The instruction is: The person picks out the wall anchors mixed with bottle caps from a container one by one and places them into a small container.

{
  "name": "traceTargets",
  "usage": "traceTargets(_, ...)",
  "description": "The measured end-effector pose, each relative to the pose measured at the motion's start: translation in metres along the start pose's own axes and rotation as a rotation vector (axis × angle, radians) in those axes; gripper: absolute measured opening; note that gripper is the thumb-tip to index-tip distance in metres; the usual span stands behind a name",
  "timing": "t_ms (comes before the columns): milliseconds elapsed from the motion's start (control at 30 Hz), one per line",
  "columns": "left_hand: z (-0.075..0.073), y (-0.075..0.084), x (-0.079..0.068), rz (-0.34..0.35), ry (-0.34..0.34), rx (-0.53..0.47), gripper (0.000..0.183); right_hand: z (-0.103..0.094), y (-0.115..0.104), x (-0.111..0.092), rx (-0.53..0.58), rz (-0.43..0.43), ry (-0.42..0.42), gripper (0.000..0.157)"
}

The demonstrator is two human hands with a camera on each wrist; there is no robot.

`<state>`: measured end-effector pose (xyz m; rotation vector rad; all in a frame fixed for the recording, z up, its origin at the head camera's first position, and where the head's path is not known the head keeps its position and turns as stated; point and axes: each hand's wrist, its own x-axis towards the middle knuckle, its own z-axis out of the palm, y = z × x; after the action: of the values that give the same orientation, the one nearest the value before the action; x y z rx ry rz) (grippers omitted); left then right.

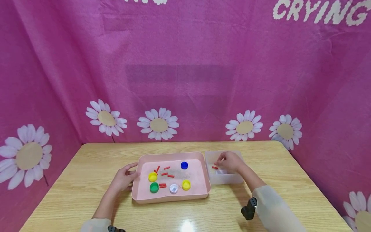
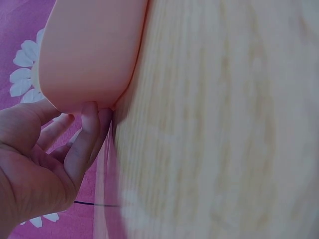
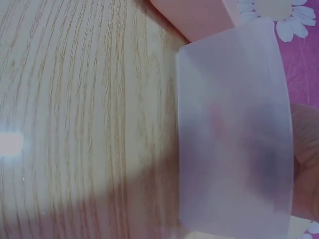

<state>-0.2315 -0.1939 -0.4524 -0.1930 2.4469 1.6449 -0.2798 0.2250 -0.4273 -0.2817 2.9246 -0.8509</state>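
My left hand (image 1: 124, 178) is at the left end of a pink tray (image 1: 171, 198), its fingers curled against the end wall and rim. In the left wrist view, fingertips touch the outside of that wall. My right hand (image 1: 231, 162) reaches into a translucent plastic box (image 1: 229, 179) right of the tray. Its fingertips pinch a small red stick (image 1: 216, 164), and another red stick (image 1: 214, 167) lies just below. From the right wrist view, the frosted box wall (image 3: 232, 129) blurs the fingers behind it.
Several red sticks (image 1: 164, 174) lie in the tray among bottle caps: green (image 1: 154, 187), blue (image 1: 184, 165), white (image 1: 174, 188), and two yellow ones (image 1: 186, 185). A wooden table (image 1: 162, 219) carries both containers. Behind it hangs a magenta cloth (image 1: 185, 80) with daisies.
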Motion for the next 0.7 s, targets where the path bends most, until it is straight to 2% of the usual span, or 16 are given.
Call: traceTargets(700, 0.001, -0.002, 0.001, 0.006, 0.004, -0.023, 0.051, -0.007, -0.026, -0.003, 0.048, -0.121, 0.042, 0.009)
